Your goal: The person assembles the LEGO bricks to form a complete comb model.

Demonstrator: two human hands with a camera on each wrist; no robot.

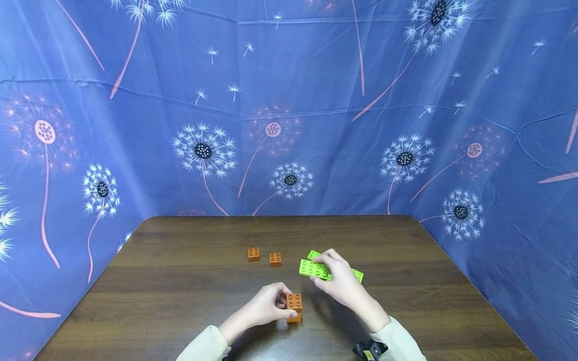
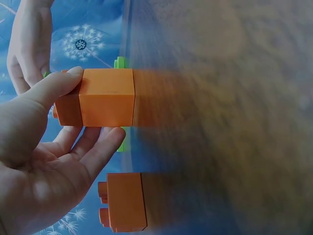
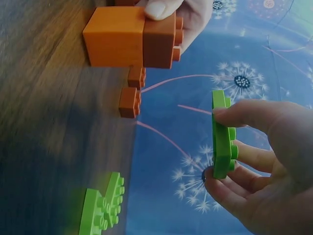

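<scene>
On the table my left hand [image 1: 265,304] holds a small stack with thumb and fingers on its sides. The stack is a dark orange studded toy brick [image 1: 294,300] on top of a taller, brighter orange block [image 2: 107,98]. To its right, my right hand [image 1: 338,282] pinches a flat bright green studded brick [image 3: 222,142] between thumb and fingertips. In the right wrist view this brick is raised above the table, apart from the orange stack. Two more green bricks [image 3: 115,196] lie on the table beyond, partly hidden by my right hand in the head view.
Two loose dark orange bricks [image 1: 254,254] stand farther back, left of the green ones. The brown wooden table [image 1: 189,281] ends at a blue dandelion-patterned cloth [image 1: 316,150] behind and on both sides. A black device [image 1: 370,350] sits at my right wrist.
</scene>
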